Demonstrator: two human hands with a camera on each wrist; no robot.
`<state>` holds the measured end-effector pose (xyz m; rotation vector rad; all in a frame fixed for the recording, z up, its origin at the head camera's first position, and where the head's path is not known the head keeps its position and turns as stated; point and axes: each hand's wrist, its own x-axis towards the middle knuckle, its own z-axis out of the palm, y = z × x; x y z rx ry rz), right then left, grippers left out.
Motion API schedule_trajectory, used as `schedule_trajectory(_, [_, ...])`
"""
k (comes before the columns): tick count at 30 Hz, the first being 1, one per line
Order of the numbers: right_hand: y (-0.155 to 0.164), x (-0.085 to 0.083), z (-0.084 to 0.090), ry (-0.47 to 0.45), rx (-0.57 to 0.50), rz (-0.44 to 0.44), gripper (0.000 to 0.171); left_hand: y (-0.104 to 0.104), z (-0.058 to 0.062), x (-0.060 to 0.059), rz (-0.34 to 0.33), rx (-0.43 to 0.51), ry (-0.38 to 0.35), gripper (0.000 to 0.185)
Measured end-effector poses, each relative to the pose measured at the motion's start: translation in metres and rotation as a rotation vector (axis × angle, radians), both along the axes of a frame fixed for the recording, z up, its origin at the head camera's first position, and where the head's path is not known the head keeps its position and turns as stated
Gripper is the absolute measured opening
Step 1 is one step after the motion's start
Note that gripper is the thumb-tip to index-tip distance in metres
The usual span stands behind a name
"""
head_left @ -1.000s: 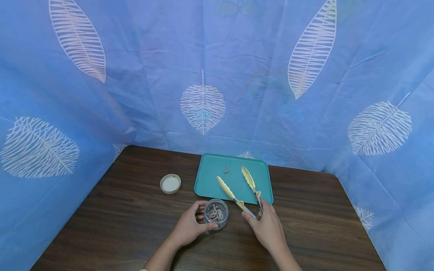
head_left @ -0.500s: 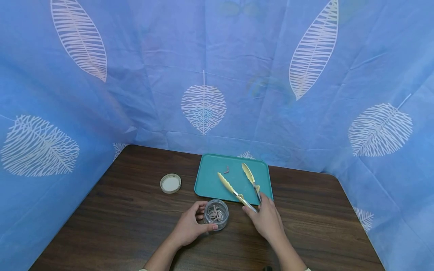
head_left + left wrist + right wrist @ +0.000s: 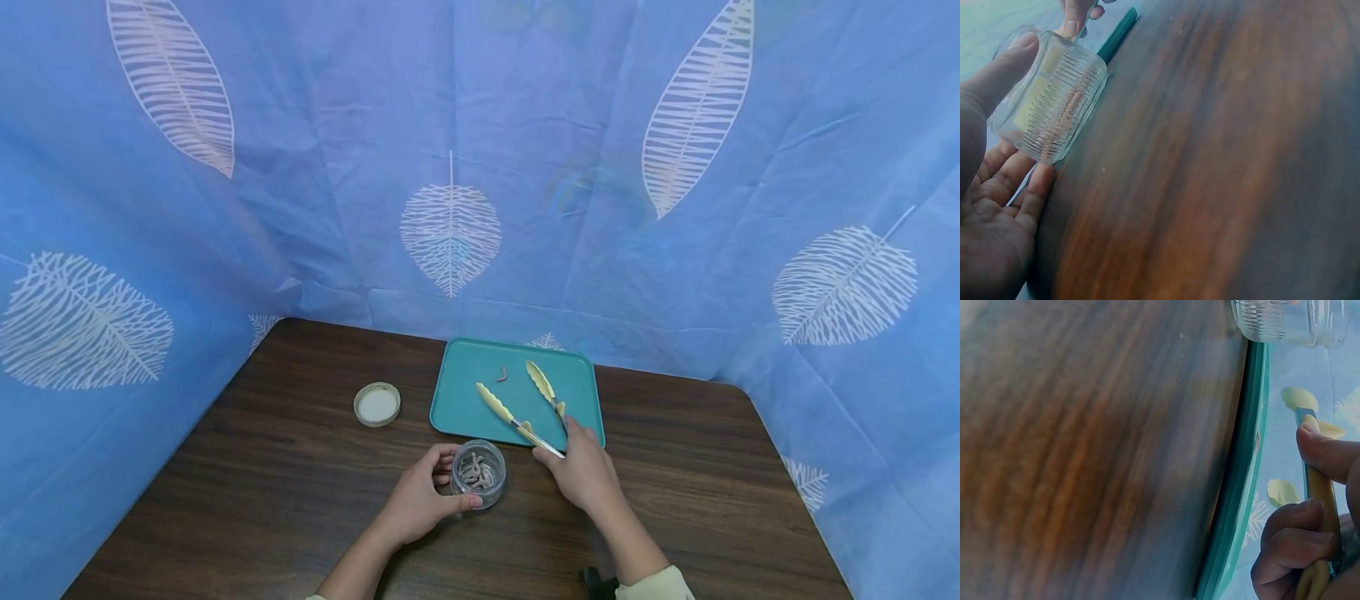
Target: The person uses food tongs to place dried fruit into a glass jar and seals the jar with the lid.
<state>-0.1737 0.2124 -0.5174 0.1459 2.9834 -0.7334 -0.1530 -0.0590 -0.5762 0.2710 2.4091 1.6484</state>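
Observation:
In the head view, my left hand (image 3: 416,504) holds a clear glass jar (image 3: 496,493) near the table's front, thumb and fingers on either side. Several small, curved, greyish-pink pieces (image 3: 474,475) lie in the jar. The left wrist view shows the ribbed jar (image 3: 1075,94) between thumb and fingers. My right hand (image 3: 588,471) grips yellow-tipped tongs (image 3: 495,402), whose two arms stand spread above the teal tray (image 3: 456,379). One small curved pinkish piece (image 3: 503,375) lies on the tray, beyond the tong tips. In the right wrist view, the tongs' handle (image 3: 1321,494) sits between thumb and curled fingers.
A round lid (image 3: 377,406) with a white inside lies left of the tray on the dark wooden table (image 3: 300,467). Blue cloth (image 3: 360,200) with white leaf prints hangs behind and at both sides. A black object (image 3: 597,583) shows beside the right sleeve.
My right hand has moved the tongs slightly forward and left over the tray, and the arms stand a little closer together. The left hand and jar have stayed in place.

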Motion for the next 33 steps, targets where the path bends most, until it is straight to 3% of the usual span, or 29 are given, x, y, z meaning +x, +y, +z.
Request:
schedule_trajectory(10, [-0.003,-0.011,-0.004,0.014,0.055,0.042,0.075,-0.001,0.001,0.001,-0.007,-0.007,-0.024,0.079])
schedule_trajectory(33, [-0.009,-0.03,-0.006,0.008,0.106,0.018,0.062,-0.001,0.006,0.002,-0.011,-0.004,-0.026,0.078])
